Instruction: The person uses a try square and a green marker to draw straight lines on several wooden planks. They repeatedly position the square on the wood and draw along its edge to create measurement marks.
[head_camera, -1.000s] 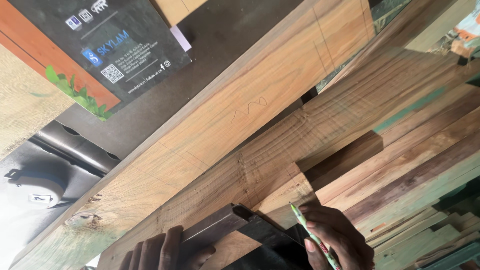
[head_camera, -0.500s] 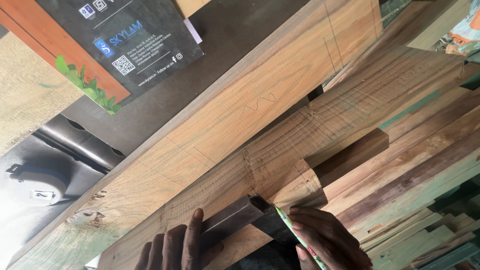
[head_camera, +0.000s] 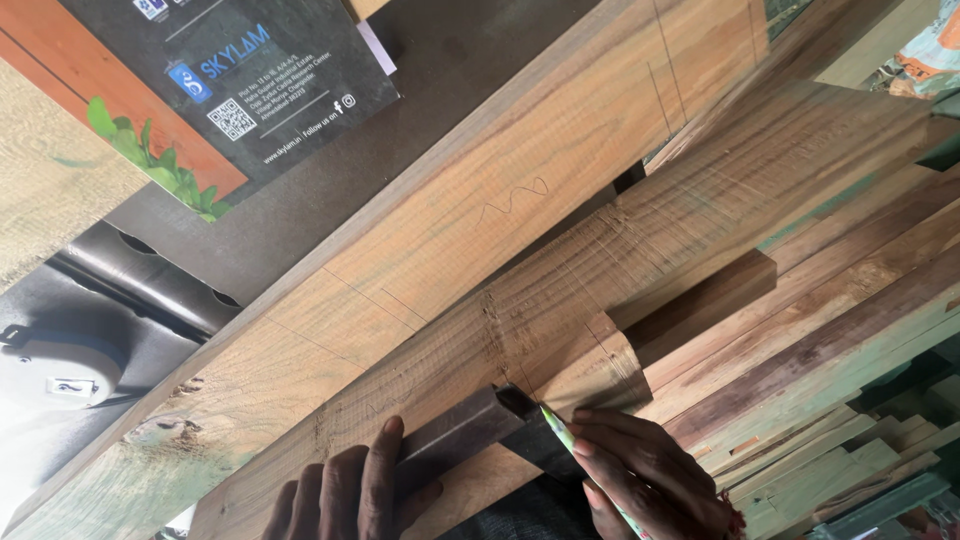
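Pencil (head_camera: 556, 430) is pinched in the right hand (head_camera: 640, 470), tip against the dark square (head_camera: 470, 430), which the left hand (head_camera: 345, 490) presses flat onto the notched beam (head_camera: 560, 300). Keep the square firm; draw steadily. Stacked timbers (head_camera: 830, 330) crowd the right; beam edge lies near.
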